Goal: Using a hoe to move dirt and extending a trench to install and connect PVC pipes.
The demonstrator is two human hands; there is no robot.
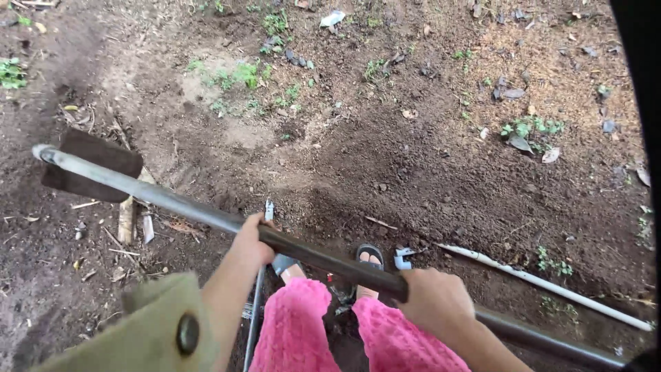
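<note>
Over dark soil, both hands' fingers (256, 227) seemingly clench the hoe handle (193, 210).

Soft shaded daylight, slight edge distortion

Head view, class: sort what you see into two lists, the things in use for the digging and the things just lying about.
In use:
hoe, its long handle gripped by both hands
left hand
right hand
dark soil

Lying about:
white pipe
dry leaves
small green weeds
wood scraps
</note>
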